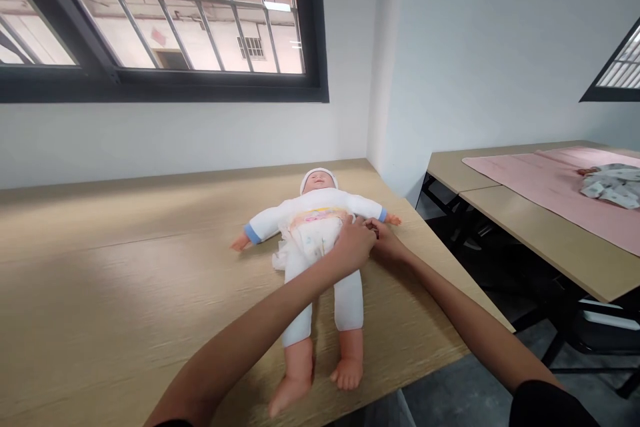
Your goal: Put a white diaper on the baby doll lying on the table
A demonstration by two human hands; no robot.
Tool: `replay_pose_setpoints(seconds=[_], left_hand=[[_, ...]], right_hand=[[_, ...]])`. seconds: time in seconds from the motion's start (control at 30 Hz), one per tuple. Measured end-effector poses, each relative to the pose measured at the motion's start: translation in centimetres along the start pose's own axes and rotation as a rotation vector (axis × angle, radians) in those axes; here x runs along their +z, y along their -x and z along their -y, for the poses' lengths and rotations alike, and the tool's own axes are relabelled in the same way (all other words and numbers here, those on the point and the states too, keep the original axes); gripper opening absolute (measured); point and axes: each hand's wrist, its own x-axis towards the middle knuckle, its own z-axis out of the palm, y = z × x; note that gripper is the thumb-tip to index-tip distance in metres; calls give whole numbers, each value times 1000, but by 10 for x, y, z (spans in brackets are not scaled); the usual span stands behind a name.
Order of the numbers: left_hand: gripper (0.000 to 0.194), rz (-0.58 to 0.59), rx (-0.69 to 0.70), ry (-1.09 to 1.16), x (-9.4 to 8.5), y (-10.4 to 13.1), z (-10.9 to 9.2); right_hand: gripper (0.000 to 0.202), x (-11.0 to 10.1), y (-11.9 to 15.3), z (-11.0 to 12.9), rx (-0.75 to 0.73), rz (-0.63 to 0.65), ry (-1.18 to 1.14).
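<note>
A baby doll in white clothes with blue cuffs and a white cap lies on its back, arms spread and legs toward me. Around its waist sits a white diaper with a coloured band at the front and a ruffled edge out at the left hip. My left hand reaches across the doll to the diaper's right side, its fingers curled at the edge there. Just beside it, my right hand is closed at the same hip, fingertips meeting the left hand's. The fingertips partly hide what they pinch.
The doll rests on a wooden table against the wall. To the right, past a gap, another table carries a pink mat and a patterned cloth bundle. A black chair stands beneath it. A barred window is above.
</note>
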Motion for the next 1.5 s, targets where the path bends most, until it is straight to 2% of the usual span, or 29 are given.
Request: replay_pose_setpoints(seconds=[0.1,0.2,0.33,0.47,0.63,0.7,0.83,0.97,1.1,1.27,1.4,1.5], left_hand=[[17,-30,9,155,-11,5,17],[23,-73,18,227,-13,7,26],[31,-156,8,288,-7,8,25],[24,-209,-30,280,-1,8,24],[18,-242,-117,205,6,4,24],[19,-241,-153,177,8,1,22],[18,-248,-193,156,11,-4,18],[18,-354,-171,98,13,-4,17],[20,-453,-50,34,10,4,20],[19,-376,11,147,7,12,25],[11,-318,-56,198,8,12,25],[16,-311,-112,204,9,11,24]], right_hand=[[27,-19,0,9,108,158,5],[34,-31,4,23,202,346,-3],[34,-28,9,37,122,397,-43],[34,-26,10,40,12,344,17],[24,-39,7,38,70,312,-42],[19,-43,5,36,87,244,-89],[22,-43,3,32,97,115,-212],[19,-37,4,34,114,52,-293],[21,-31,4,36,137,13,-402],[26,-28,3,39,174,-115,-496],[29,-25,2,43,188,-193,-570],[29,-23,3,45,173,-204,-611]])
